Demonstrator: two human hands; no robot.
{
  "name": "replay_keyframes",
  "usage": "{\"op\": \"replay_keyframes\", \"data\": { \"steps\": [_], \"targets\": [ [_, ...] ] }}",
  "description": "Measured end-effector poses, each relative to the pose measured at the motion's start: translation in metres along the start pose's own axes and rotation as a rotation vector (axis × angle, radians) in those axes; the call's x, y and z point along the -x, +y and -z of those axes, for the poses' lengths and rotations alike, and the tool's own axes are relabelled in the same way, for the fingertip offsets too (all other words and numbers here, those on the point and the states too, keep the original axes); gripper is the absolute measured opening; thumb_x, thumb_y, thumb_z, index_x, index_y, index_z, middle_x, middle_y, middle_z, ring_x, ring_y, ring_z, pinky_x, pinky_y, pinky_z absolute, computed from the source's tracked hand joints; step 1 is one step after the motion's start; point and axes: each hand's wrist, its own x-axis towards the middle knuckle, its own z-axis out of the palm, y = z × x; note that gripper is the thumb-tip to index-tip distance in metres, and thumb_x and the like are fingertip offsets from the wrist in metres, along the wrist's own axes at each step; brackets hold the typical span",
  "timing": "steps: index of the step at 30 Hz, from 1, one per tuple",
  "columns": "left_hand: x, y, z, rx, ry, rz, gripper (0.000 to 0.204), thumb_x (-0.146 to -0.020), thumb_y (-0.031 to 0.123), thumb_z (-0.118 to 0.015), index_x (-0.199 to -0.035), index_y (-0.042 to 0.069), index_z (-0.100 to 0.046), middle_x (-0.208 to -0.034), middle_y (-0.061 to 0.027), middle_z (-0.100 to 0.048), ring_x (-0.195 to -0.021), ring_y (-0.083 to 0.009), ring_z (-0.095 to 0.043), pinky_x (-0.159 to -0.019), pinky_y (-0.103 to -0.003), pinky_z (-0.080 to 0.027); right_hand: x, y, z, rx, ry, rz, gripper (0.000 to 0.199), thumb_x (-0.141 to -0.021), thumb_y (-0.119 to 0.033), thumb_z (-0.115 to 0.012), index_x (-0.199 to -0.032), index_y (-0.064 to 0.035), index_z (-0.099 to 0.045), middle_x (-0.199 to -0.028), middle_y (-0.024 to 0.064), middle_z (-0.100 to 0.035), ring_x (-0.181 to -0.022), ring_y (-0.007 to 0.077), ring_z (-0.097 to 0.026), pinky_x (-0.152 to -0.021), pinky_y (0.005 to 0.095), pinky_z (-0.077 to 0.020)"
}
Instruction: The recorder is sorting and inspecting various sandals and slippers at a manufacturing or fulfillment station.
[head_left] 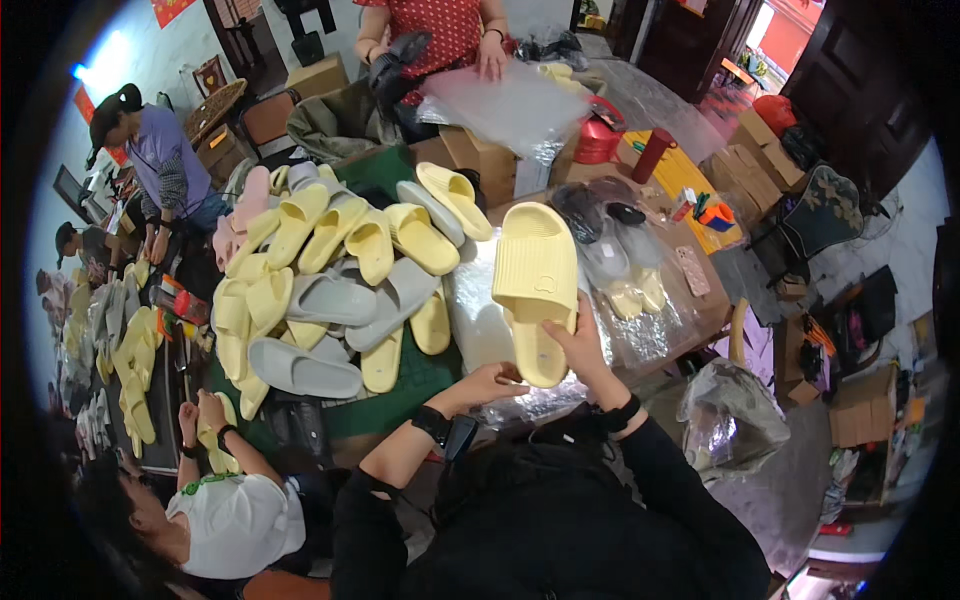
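A pale yellow slide slipper [534, 260] with a ribbed strap is held up in front of me, toe pointing away. My right hand [576, 345] grips it near the heel, thumb over the insole. Just left of the heel is my left hand [487, 384], its fingers partly extended; whether they touch the slipper I cannot tell. Beneath both hands lies shiny clear plastic wrapping [480, 285]. To the left, a heap of yellow slippers [335, 232] and grey slippers [305, 368] covers a green mat [372, 418].
Bagged slippers [625, 255], a patterned phone [692, 271] and red tape rolls [599, 130] lie right of the wrapping. Across the table a person in red [440, 30] handles a plastic sheet [510, 105]. Another person in white [240, 520] works at my left. A plastic sack [735, 415] stands right.
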Motion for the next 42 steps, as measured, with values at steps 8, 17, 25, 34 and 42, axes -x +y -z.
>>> {"op": "replay_keyframes", "data": {
  "steps": [8, 17, 25, 34, 42],
  "targets": [
    [-0.066, -0.090, -0.030, -0.374, 0.152, 0.181, 0.030, -0.079, 0.011, -0.049, -0.105, -0.003, -0.058, -0.096, -0.0136, -0.062, -0.087, -0.0191, -0.057, -0.078, -0.030, -0.045, 0.025, 0.009, 0.090, 0.022, -0.097, -0.201, 0.053, -0.077, 0.000, -0.058, -0.125, -0.0007, -0.037, -0.111, 0.0093, -0.053, -0.101, 0.0153, -0.051, -0.085, 0.0271, -0.0424],
    [-0.068, 0.021, -0.009, -0.086, 0.746, -0.111, 0.021, -0.087, 0.020, -0.050, -0.093, 0.003, -0.060, -0.083, -0.0035, -0.061, -0.072, -0.0110, -0.057, -0.061, -0.023, -0.045, -0.057, 0.046, 0.090, 0.833, -0.232, 0.055, 0.063, -0.073, -0.019, -0.066, -0.126, -0.0011, -0.037, -0.112, 0.0213, -0.052, -0.103, 0.0328, -0.052, -0.087, 0.0369, -0.0416],
    [-0.040, 0.090, -0.023, -0.609, 1.053, -0.660, 0.012, -0.083, 0.006, -0.053, -0.094, 0.002, -0.058, -0.090, -0.0104, -0.060, -0.082, -0.0193, -0.058, -0.072, -0.027, -0.045, 0.015, -0.016, -0.004, -0.154, -1.248, -0.587, 0.056, -0.080, -0.024, -0.065, -0.126, -0.0020, -0.040, -0.115, 0.0103, -0.054, -0.100, 0.0161, -0.051, -0.091, 0.0278, -0.0381],
    [-0.001, 0.106, -0.042, -0.856, 1.010, -0.728, 0.016, -0.081, 0.007, -0.056, -0.097, 0.004, -0.057, -0.105, -0.0120, -0.055, -0.098, -0.0270, -0.053, -0.084, -0.037, -0.042, 0.039, -0.002, -0.040, -0.006, -1.226, -0.233, 0.044, -0.076, -0.022, -0.069, -0.110, 0.0014, -0.054, -0.107, 0.0130, -0.059, -0.101, 0.0203, -0.054, -0.090, 0.0312, -0.0401],
    [0.000, 0.106, -0.044, 0.129, 0.915, -0.562, 0.012, -0.088, 0.009, -0.049, -0.094, 0.000, -0.054, -0.094, -0.0107, -0.058, -0.089, -0.0187, -0.056, -0.081, -0.030, -0.046, 0.035, -0.012, -0.036, 0.132, -1.336, -0.307, 0.046, -0.075, -0.022, -0.070, -0.112, 0.0009, -0.053, -0.110, 0.0121, -0.058, -0.103, 0.0183, -0.052, -0.091, 0.0307, -0.0387]
  ]
}}
